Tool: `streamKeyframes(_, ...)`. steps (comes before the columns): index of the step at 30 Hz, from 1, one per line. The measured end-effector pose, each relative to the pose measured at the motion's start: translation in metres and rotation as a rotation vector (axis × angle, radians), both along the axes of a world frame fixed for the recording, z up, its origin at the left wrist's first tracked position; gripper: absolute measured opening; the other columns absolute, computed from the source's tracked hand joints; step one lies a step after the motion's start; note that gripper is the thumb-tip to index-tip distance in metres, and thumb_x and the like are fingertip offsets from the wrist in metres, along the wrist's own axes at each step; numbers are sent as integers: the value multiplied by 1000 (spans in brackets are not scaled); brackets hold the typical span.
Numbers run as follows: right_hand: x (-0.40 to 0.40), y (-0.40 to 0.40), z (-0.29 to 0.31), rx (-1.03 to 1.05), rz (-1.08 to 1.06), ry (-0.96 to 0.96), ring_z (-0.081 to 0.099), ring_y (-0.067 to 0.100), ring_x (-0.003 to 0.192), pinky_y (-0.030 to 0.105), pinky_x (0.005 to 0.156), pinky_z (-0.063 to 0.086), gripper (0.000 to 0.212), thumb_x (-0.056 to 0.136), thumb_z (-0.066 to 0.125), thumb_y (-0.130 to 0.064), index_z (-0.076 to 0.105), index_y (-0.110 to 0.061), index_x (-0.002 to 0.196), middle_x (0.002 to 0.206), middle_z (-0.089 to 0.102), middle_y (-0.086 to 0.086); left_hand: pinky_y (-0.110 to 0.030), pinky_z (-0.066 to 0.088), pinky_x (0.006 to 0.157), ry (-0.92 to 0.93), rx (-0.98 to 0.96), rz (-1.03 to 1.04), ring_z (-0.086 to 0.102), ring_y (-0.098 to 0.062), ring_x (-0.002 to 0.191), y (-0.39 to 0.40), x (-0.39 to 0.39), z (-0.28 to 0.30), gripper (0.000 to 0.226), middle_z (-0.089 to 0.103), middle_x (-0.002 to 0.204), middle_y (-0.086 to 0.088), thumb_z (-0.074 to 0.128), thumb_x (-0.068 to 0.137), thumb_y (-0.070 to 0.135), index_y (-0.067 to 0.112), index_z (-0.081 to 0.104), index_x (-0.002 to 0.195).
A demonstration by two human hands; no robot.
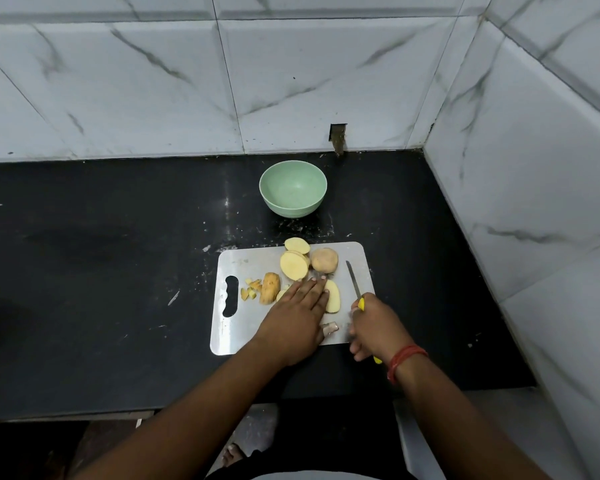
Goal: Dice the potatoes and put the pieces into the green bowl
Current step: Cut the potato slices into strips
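Steadying: left hand (300, 308) lies flat on a slice (332, 296), pinning it for cutting.
Knife (354, 280): right hand (373, 329) grip wraps its handle.
Bowl (292, 192): holds nothing yet.

Kitchen: tiled walls (326, 81), black counter (101, 254)

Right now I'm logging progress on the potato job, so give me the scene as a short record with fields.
bowl: green bowl on the black counter behind the board, no pieces in it
board: metal cutting board
potatoes: several cut halves and a few small diced pieces on the board
left hand: left hand flat, fingers straight, over a potato slice
right hand: right hand grips the yellow-handled knife, blade lying along the board's right side
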State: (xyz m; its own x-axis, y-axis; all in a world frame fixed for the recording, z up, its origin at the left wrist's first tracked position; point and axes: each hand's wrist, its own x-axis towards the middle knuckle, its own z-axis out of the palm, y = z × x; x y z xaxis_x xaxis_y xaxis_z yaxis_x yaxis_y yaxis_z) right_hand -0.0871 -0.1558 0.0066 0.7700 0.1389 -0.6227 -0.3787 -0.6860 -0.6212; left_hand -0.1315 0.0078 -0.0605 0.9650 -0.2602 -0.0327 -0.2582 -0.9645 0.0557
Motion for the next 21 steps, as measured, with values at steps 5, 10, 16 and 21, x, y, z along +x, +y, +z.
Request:
streamKeyframes(5, -11, 0, 5, -215, 236, -35, 56, 23, 40, 24, 41, 44, 12, 100, 30, -15, 41, -12, 103, 69, 63, 16, -43, 18, 126, -109, -118, -54, 46, -25, 139, 6, -11, -7, 51, 52, 146, -11, 36, 103, 47, 11, 64, 125)
streamKeyframes(10, -10, 7, -5, -331, 325, -134, 59, 26, 52, 30, 40, 46, 13, 96, 41, -5, 43, -9, 109, 72, 59, 12, -42, 17, 126, -132, -110, -98, 50, -26, 134, 10, -9, -7, 44, 59, 137, -10, 43, 101, 46, 16, 67, 122)
streamKeyframes(16, -6, 13, -1, -409, 406, -189, 53, 24, 66, 26, 40, 31, 13, 94, 47, -4, 40, -8, 104, 98, 63, 15, -48, 20, 124, -177, -90, -131, 51, -29, 134, 15, -8, -11, 49, 61, 136, -11, 42, 101, 48, 17, 69, 127)
streamKeyframes(21, -4, 18, 1, -420, 410, -152, 64, 32, 92, 28, 54, 40, 26, 91, 49, -2, 45, -5, 116, 111, 61, 17, -48, 15, 125, -151, -110, -150, 45, -28, 141, 18, -3, -14, 45, 58, 140, -10, 43, 102, 46, 17, 66, 128)
